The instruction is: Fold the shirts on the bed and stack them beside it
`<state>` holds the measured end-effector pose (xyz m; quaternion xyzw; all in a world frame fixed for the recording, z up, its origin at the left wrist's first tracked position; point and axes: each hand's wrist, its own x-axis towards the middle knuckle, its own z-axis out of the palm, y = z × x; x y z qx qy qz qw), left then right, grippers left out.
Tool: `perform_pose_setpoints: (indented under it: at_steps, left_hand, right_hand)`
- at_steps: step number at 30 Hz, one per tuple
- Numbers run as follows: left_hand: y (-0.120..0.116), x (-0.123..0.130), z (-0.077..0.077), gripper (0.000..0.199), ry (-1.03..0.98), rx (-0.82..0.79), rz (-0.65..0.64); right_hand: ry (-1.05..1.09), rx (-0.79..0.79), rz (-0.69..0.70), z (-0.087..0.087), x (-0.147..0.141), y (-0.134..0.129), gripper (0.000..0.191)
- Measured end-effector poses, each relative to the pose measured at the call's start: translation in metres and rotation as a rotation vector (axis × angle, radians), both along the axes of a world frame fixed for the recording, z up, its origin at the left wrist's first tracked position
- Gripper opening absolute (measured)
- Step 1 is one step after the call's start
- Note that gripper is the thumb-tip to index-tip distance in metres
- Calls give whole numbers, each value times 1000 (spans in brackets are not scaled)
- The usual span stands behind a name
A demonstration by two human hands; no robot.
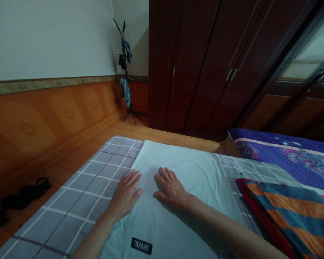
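A pale, light-coloured shirt [189, 165] with a black lettered patch near its lower end lies spread over a grey checked cloth [97, 180]. My left hand [126, 194] rests at the shirt's left edge, fingers stretched out and slightly apart. On the fabric to its right lies my right hand [170, 187], palm down, its thumb apart from the fingers. Neither hand grips anything. Some wrinkles run along the shirt's right side.
Folded striped cloth in orange and blue [294, 208] lies on the right, a purple flowered cover [286, 147] beyond it. A dark red wardrobe [194, 64] stands behind. A coat rack [126, 64] fills the corner; dark shoes [24, 197] sit on the floor at left.
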<state>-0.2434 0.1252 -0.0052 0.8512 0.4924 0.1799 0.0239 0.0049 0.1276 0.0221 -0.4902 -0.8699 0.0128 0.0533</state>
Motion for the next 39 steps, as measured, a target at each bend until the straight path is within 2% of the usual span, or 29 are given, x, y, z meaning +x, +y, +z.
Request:
perform_pose_setpoints:
  at_steps: [2, 4, 6, 9, 11, 13, 15, 20, 23, 25, 29, 31, 33, 37, 39]
  left_hand:
    - [0, 0, 0, 48, 1, -4, 7]
    - [0, -1, -1, 48, 11, -20, 19]
    - [0, -1, -2, 48, 18, -29, 19]
    - [0, -2, -4, 47, 7, -13, 14]
    - [1, -2, -5, 47, -5, -2, 14]
    - [0, -1, -4, 47, -9, -7, 14]
    - [0, -1, -3, 47, -4, -21, 16]
    - [0, -1, 0, 46, -6, -32, 18]
    - [0, 0, 1, 46, 0, -29, 22]
    - [-1, 0, 2, 45, 4, -25, 4]
    - [-2, 2, 6, 42, 26, -32, -59]
    - [-3, 3, 9, 41, 30, -35, -65]
    - [-4, 4, 10, 41, 25, -33, -61]
    - [-5, 4, 11, 41, 29, -38, -57]
    - [-5, 4, 11, 42, 38, -37, -55]
  right_hand:
    - [23, -15, 88, -2, -15, -1, 69]
    - [11, -23, 35, -3, -5, 12, 67]
    - [-9, -16, -106, -2, 29, 33, 65]
    - [-40, 17, -364, 4, 106, 59, 62]
    - [-60, 42, -537, 9, 153, 65, 58]
    - [-75, 69, -662, 10, 183, 64, 59]
    - [-88, 85, -690, 5, 191, 57, 62]
    - [-94, 42, -540, -10, 171, 47, 60]
    - [-77, 40, -552, -7, 151, 42, 62]
    - [-64, 38, -505, -2, 125, 32, 65]
    - [-39, -10, -176, 1, 52, 1, 66]
    - [-21, -40, -31, 2, 28, -8, 64]
    - [-2, -56, -25, 5, 22, -6, 63]
    - [12, -58, -164, 14, 26, -4, 69]
    - [22, -97, -65, 15, 18, -24, 72]
